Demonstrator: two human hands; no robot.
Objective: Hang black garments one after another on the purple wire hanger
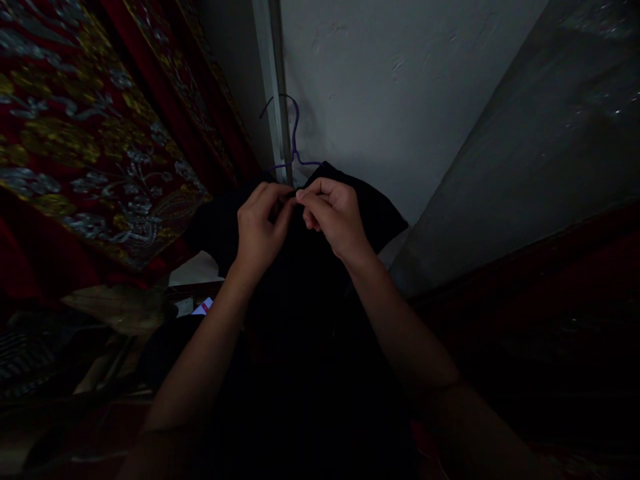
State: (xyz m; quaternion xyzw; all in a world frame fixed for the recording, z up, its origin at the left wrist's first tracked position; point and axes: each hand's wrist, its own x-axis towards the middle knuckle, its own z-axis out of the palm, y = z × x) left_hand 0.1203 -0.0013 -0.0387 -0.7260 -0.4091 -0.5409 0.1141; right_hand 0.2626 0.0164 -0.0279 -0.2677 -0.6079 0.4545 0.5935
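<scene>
Both hands, left hand point(260, 230) and right hand point(333, 213), together pinching black garment point(300, 300) on purple hanger point(295, 143), pinched detail lost in gloom

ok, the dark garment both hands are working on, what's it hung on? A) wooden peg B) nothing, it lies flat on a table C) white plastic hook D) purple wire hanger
D: a purple wire hanger shows its hook above the black garment, right over where the left hand and right hand pinch the fabric at the neck.

Home: embroidered drape point(85, 133), clothes hanger point(295, 143)
</scene>
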